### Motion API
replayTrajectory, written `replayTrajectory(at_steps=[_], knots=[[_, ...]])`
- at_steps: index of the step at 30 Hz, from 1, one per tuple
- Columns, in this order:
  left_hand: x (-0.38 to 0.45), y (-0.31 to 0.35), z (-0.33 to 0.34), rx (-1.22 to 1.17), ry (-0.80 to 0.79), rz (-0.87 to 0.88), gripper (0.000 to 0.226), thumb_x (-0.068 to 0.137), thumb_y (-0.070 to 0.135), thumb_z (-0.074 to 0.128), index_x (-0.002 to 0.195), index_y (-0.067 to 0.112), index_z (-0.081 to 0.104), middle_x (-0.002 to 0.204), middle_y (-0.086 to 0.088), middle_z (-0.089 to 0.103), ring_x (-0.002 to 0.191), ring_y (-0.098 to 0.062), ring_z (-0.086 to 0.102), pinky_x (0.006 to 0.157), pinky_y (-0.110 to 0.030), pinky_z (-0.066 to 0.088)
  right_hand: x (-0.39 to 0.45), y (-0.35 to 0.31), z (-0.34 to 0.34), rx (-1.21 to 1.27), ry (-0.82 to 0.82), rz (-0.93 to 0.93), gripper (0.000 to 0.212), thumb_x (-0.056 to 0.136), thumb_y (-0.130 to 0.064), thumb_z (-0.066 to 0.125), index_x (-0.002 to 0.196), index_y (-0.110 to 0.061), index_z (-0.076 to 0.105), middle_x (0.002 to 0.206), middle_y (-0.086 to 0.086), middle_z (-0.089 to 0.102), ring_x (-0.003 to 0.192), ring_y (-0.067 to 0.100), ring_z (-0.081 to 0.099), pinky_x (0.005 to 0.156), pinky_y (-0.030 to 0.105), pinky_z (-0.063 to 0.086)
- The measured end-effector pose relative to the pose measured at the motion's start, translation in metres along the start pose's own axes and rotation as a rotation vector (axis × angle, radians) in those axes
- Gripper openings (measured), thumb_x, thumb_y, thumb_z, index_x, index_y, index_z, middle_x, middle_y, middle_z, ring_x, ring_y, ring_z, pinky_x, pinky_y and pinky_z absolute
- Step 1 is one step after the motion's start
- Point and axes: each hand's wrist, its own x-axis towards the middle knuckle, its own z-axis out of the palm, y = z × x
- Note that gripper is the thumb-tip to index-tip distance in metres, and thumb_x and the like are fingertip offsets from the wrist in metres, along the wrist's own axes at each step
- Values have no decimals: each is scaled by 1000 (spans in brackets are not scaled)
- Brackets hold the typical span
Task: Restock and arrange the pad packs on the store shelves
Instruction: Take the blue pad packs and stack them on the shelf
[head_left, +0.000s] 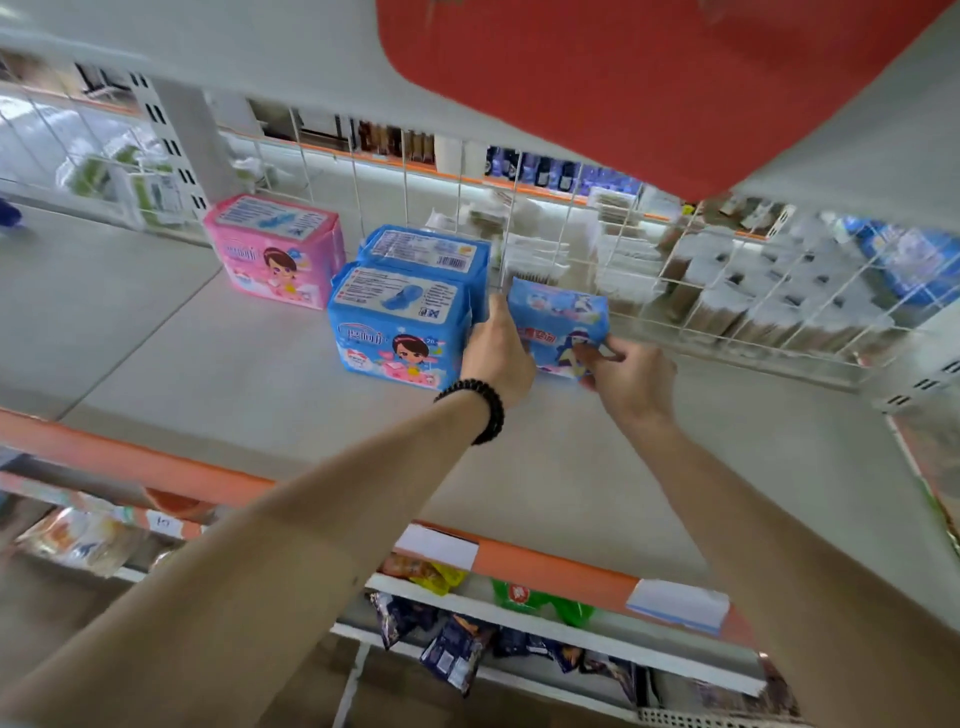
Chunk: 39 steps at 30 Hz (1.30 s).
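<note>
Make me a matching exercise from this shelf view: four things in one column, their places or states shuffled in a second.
1. pink pad pack
2. front blue pad pack
3. small blue pad pack
4. beaded bracelet

a. worn on the left wrist
b. held between both hands
c. farthest left on the shelf
d. in front of another blue pack

Pairs: 1-c, 2-d, 3-b, 4-a
</note>
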Motion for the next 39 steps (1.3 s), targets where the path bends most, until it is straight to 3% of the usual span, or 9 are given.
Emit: replayTrajectory(at_steps=[4,10,14,18,20,22,28,33,39], knots=[[15,4,7,40,2,16,61,91,2,56,145,6,28,122,-22,60,111,-38,60,94,-44,51,21,7,7,9,3,-59,35,74,-48,71,90,-18,76,70,8,75,71,31,73,67,55,58],[20,4,1,133,-42,49,63,94,0,52,149,-3,22,129,-29,55,114,-44,57,93,-44,46,34,18,6,-44,-27,-88,51,68,-59,66,98,-18,75,74,9,75,71,32,73,66,54,59],[1,12,1,114,-58,18,77,96,4,53,155,1,5,135,-28,52,118,-40,56,97,-44,46,17,7,-9,-165,-75,-84,37,83,-40,73,108,-13,77,77,14,74,76,33,70,71,44,57],[-63,20,-4,82,-161,135,90,98,13,55,157,13,-12,162,-16,17,144,-29,33,113,-35,35,-8,-6,-21,-237,-73,-67,52,86,-43,73,128,-12,66,102,7,74,96,24,68,84,35,50],[-92,13,-12,142,-244,252,89,98,20,55,157,21,-12,168,-5,0,150,-26,25,116,-38,33,-29,-14,-28,-259,-67,-89,56,89,-46,69,133,-13,61,116,4,71,98,22,67,89,38,52],[-109,4,-25,263,-279,322,86,98,26,54,157,28,-9,169,4,-4,150,-24,25,115,-44,37,-50,-20,-33,-268,-52,-143,58,92,-45,65,139,-13,56,128,5,65,108,23,64,94,40,51],[-128,-17,-81,491,-161,526,73,99,32,51,159,22,9,168,1,9,150,-21,24,118,-37,28,-111,-44,-38,-335,-38,-303,72,91,-58,53,147,-14,45,151,3,45,139,19,34,114,33,29],[-139,-29,-108,470,-40,674,61,89,33,64,142,14,40,142,-5,47,124,-25,54,99,-38,48,-155,-56,-34,-354,29,-417,69,93,-63,46,143,-17,50,152,1,44,140,17,36,114,38,34],[-152,-33,-141,492,-3,797,64,92,53,43,145,18,37,151,-9,43,135,-30,45,105,-47,45,-194,-88,-33,-352,111,-403,62,94,-58,48,140,-18,53,153,-3,40,142,16,34,112,46,38]])
